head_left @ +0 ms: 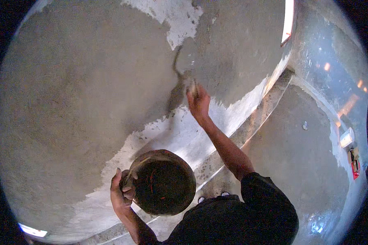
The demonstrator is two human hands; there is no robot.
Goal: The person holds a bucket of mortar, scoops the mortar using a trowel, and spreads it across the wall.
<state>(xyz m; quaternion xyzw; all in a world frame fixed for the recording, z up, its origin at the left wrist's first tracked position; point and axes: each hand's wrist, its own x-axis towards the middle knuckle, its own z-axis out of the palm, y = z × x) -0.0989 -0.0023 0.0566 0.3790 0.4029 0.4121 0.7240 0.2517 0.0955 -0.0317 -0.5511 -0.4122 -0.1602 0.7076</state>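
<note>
My left hand (122,194) grips the left rim of a dark round bucket (165,185) held in front of my body. Its thumb points up, and the other fingers curl at the rim. What lies inside the bucket is too dark to make out. My right arm reaches up to the wall (90,81), which has a grey coat and bare white patches. Closed fingers of my right hand (198,105) hold a small pale thing (194,87), blurred against the wall; its kind cannot be told. A shadow of hand and arm falls on the grey coat beside it.
A ragged white strip (208,118) runs along the lower wall, above a ledge (269,102). At far right a white bucket (347,137) stands near a red item (355,169). A bright opening (288,20) shows at upper right. A small white scrap (305,125) lies on the grey surface.
</note>
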